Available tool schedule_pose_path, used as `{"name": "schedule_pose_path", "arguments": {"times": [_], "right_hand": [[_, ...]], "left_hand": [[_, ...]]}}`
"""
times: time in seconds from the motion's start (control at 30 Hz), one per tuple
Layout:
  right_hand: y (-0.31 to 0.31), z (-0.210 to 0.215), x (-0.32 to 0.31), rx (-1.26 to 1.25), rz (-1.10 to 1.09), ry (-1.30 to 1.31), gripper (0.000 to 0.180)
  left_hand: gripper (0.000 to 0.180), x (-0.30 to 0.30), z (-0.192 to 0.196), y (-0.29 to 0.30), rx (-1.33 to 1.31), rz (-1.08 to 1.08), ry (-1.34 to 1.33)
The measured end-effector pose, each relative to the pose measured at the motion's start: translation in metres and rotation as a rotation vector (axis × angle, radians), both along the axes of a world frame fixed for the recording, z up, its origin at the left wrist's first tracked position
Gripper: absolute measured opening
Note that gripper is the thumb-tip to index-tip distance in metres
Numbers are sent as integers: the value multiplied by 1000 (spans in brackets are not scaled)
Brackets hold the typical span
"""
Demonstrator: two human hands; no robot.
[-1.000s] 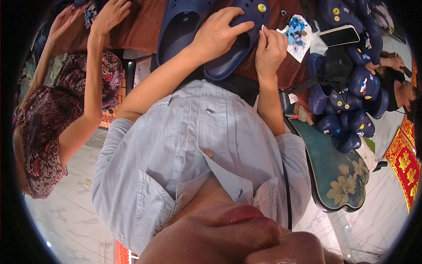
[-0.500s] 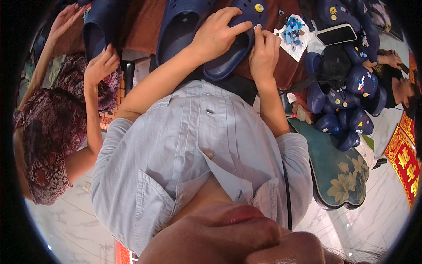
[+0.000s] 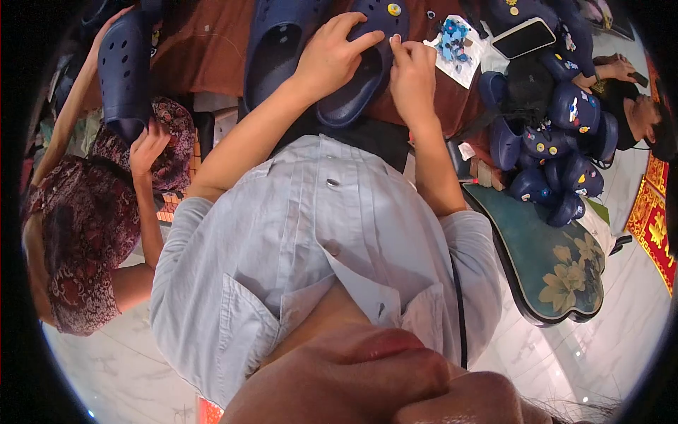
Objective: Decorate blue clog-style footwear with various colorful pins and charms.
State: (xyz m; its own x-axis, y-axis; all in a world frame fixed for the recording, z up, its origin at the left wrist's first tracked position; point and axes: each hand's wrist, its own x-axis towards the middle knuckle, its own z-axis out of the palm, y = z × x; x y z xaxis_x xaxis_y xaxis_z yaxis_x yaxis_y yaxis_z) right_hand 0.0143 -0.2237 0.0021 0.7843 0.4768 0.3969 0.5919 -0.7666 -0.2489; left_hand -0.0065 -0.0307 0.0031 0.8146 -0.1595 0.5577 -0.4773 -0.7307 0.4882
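Observation:
A navy clog stands in front of me with its heel end toward my body. My left hand grips its upper, one finger stretched toward my right hand. My right hand is closed in a pinch at the clog's right side. A small pale spot shows at its fingertips; I cannot make out whether it is a nail or a held piece. A round yellow charm sits on the clog's upper. Left of it lies another navy clog, which my hands leave alone.
White paper with blue charms and a phone lie right on the brown cloth. Beyond are several decorated clogs and a flower-patterned stool. A co-worker at left holds a navy clog; another person sits far right.
My hands keep nearly the same hold on the clog, while the view has shifted slightly. The co-worker at left has turned their clog, so its holed upper now shows.

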Motion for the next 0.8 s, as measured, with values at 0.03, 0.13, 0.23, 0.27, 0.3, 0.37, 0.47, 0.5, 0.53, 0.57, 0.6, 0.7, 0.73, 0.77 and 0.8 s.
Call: {"name": "schedule_pose_path", "arguments": {"times": [0.03,0.13,0.23,0.27,0.3,0.37,0.47,0.5,0.53,0.57,0.6,0.7,0.73,0.77,0.8], "right_hand": [[-6,2,4,7,10,-5,32],[-23,6,17,411,-38,359,21],[-22,-2,30,702,-56,593,18],[-21,-1,32,682,-60,558,16],[-20,0,36,687,-58,558,16],[-21,0,43,606,-38,515,13],[-24,-7,54,626,-32,640,18],[-25,-9,58,628,-35,641,18],[-24,-9,61,618,-63,714,24],[-23,-9,64,607,-91,787,31],[-22,-9,67,607,-94,791,31],[-20,-10,79,524,-94,800,43],[-19,-8,85,442,-45,719,47],[-19,-5,88,360,5,640,50],[-22,-2,89,278,-26,643,52]], "left_hand": [[59,-2,0,2,-4,0,4],[60,-1,0,2,-9,-10,2],[59,0,1,2,-8,-16,-1],[59,0,1,2,-7,-13,0],[59,0,2,3,-1,-12,1],[59,0,2,3,-8,-12,8],[58,1,2,3,-2,-12,13],[58,2,1,3,-1,-14,15],[58,1,1,3,-1,-12,9],[58,1,1,4,-1,-9,2],[58,1,1,4,-2,-10,7],[57,-1,1,6,7,-12,35],[57,1,2,5,4,-19,31],[56,2,2,5,0,-25,27],[54,4,1,4,2,-32,21]]}}
